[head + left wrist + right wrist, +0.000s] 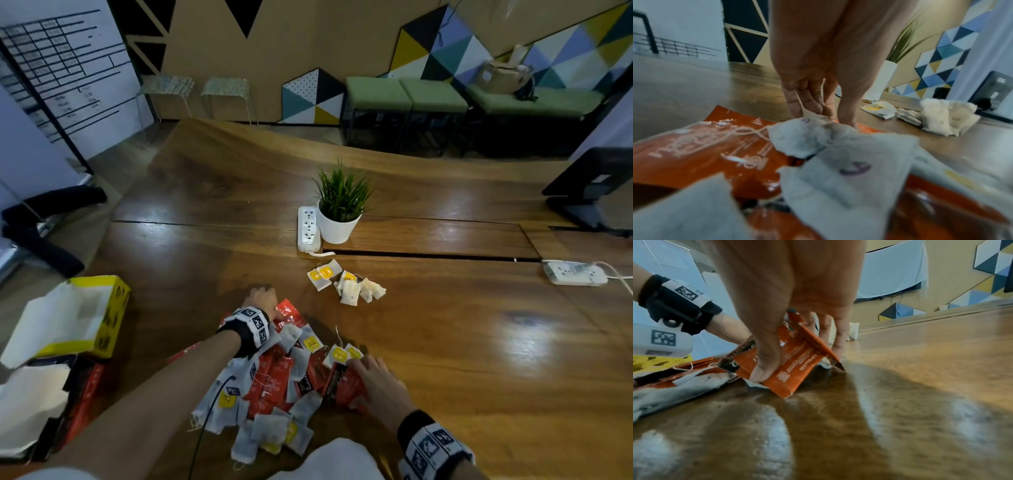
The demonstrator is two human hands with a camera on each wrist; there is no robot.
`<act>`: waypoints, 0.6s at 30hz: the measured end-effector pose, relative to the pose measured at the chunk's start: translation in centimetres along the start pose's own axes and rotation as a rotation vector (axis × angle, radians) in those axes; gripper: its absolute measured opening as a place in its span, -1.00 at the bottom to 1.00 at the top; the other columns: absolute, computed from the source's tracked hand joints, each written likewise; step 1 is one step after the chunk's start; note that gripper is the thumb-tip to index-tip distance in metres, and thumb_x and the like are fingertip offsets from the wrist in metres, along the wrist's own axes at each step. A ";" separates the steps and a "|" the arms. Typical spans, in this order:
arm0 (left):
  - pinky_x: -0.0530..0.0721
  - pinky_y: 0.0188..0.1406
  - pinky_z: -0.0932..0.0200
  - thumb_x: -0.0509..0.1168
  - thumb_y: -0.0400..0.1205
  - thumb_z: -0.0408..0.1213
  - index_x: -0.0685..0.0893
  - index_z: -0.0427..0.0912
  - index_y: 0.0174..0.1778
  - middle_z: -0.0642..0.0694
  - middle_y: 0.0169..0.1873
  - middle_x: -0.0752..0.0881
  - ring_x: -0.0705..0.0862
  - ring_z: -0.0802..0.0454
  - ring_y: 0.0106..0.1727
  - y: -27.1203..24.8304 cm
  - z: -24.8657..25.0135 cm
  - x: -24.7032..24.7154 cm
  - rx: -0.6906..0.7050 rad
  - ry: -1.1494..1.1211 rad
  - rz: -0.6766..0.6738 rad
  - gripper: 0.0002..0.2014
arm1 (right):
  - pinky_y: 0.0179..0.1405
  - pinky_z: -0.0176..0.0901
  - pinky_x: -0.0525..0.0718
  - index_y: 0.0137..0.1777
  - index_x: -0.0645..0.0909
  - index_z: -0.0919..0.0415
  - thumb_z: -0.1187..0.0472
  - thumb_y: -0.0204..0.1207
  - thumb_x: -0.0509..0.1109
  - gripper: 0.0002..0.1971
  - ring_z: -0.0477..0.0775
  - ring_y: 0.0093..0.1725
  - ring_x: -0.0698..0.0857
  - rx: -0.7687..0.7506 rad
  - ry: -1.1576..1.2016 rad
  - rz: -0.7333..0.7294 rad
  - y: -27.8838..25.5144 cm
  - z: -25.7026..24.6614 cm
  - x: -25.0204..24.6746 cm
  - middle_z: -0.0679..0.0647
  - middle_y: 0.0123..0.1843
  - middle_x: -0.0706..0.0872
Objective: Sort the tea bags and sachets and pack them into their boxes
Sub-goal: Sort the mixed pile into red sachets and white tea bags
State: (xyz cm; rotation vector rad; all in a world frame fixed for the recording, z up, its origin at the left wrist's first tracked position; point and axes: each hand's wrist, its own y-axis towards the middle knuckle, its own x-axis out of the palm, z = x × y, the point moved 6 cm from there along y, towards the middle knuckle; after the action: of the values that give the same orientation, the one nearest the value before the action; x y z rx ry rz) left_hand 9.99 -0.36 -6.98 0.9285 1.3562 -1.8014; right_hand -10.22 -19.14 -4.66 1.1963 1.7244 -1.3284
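Observation:
A mixed pile (277, 380) of red sachets and white tea bags with yellow tags lies near the table's front edge. At the pile's far edge my left hand (262, 298) reaches down. In the left wrist view its fingers and thumb (824, 113) pinch the top of a white tea bag (797, 136), whose string crosses one finger. My right hand (371, 368) is at the pile's right edge and grips a red sachet (795, 378), thumb in front and fingers (838, 344) behind. Further out lies a small separate group of tea bags (346, 282). An open yellow box (102, 315) stands at the left, with a red box (85, 390) below it.
A potted plant (339, 212) and a white power strip (308, 228) stand behind the tea bags. A second power strip (575, 273) with a cable lies at the right edge. A black stand (596, 185) occupies the far right corner.

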 end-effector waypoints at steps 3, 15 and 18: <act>0.57 0.28 0.02 0.45 0.50 -0.20 0.71 -0.20 0.06 -0.18 0.21 0.65 0.57 -0.11 0.27 -0.2 -0.7 0.3 -0.019 -0.037 -0.030 -0.75 | 0.26 -0.10 0.59 0.49 0.25 -0.05 0.13 0.59 0.26 -0.52 -0.02 0.37 0.45 -0.004 0.087 0.019 -0.4 0.6 -0.8 -0.06 0.43 0.39; 0.61 0.09 0.08 0.43 0.47 0.02 0.69 -0.23 0.05 -0.15 0.07 0.73 0.67 -0.09 0.13 -1.9 1.0 0.5 -0.021 -0.168 -0.063 -0.60 | -0.02 -0.20 0.73 -0.05 0.47 -0.13 0.23 0.51 0.41 -0.77 -0.15 -0.01 0.70 0.076 0.567 0.028 -0.6 2.6 -2.2 -0.15 -0.03 0.69; 0.54 0.00 0.18 0.42 0.51 -0.07 0.71 -0.15 -0.05 -0.10 -0.06 0.70 0.65 -0.04 0.06 -2.5 1.9 -0.4 0.081 -0.278 -0.128 -0.77 | -0.13 -0.32 0.73 0.08 0.52 0.17 0.33 0.51 0.39 -0.81 -0.22 -0.08 0.71 0.109 0.723 0.037 -1.0 2.9 -2.8 -0.14 -0.06 0.68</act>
State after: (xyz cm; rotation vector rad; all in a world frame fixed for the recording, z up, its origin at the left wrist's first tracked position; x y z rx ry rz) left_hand 7.82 -1.58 -5.07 0.6144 1.1967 -2.0103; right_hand -10.25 -22.72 -2.59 1.9246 2.1031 -1.0345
